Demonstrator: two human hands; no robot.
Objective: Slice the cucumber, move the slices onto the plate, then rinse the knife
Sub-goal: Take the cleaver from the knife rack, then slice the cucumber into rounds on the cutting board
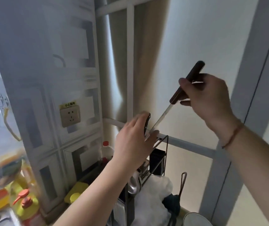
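Note:
My right hand [210,98] grips a knife [186,85] by its dark brown handle, raised at the right. Its thin blade slants down and left, with the tip near a black wire rack [161,144]. My left hand [133,137] rests at the top of that rack, its fingers around a second dark riveted knife handle [147,123] that stands upright there. No cucumber or plate is in view.
A tiled wall with a socket [70,115] fills the left. Yellow oil bottles [27,207] and a red-capped bottle [105,144] stand on the counter. Below the rack lie a white plastic bag [155,198], a metal ladle [133,185] and a dark pan handle [183,180].

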